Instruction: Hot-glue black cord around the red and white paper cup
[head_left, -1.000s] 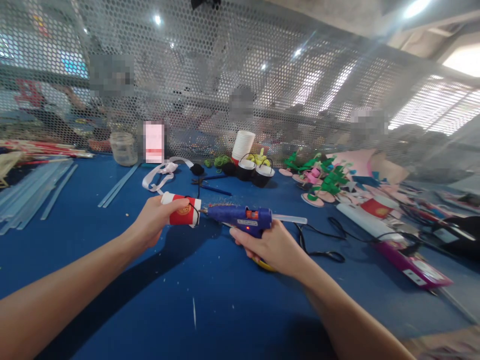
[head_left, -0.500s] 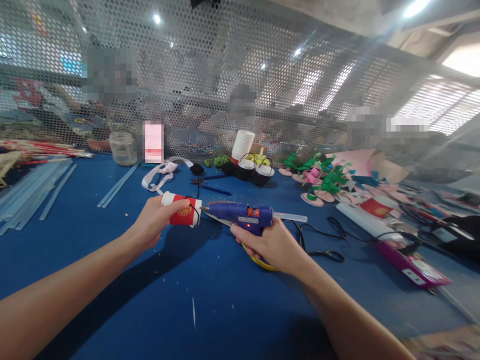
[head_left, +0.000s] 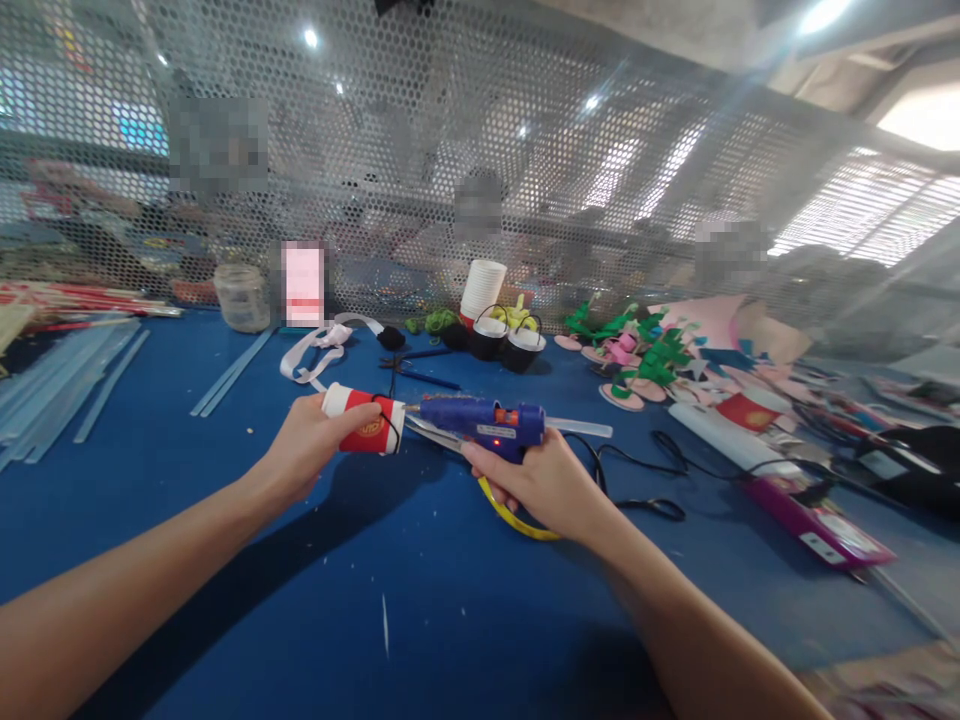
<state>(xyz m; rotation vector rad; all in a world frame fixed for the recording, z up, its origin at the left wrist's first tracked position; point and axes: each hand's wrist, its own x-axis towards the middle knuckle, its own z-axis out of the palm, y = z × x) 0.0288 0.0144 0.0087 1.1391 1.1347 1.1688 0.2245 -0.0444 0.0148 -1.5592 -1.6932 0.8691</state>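
Note:
My left hand [head_left: 304,445] is closed around a red and white paper cup [head_left: 360,433] lying on its side in the air, its rim to the right. A black cord [head_left: 391,418] crosses the cup near the rim. My right hand [head_left: 551,482] grips a blue hot glue gun [head_left: 480,416], with its red light lit and a clear glue stick [head_left: 581,428] poking out of the back. The gun's nozzle [head_left: 412,408] points left at the cup's rim, very close; whether it touches is unclear. Yellow-handled scissors [head_left: 517,522] lie beneath the gun, partly hidden.
Pliers [head_left: 427,378], white ribbon [head_left: 300,368], black mini buckets [head_left: 523,352] and stacked cups [head_left: 484,288] stand behind. Clear glue sticks [head_left: 67,390] and a jar [head_left: 241,298] are left. Green and pink decorations [head_left: 637,355], a black cable [head_left: 652,510] and a purple box [head_left: 817,525] are right.
The glue gun has shifted slightly right and its nozzle is a little higher at the cup's rim. The cup has barely moved; both hands keep their holds.

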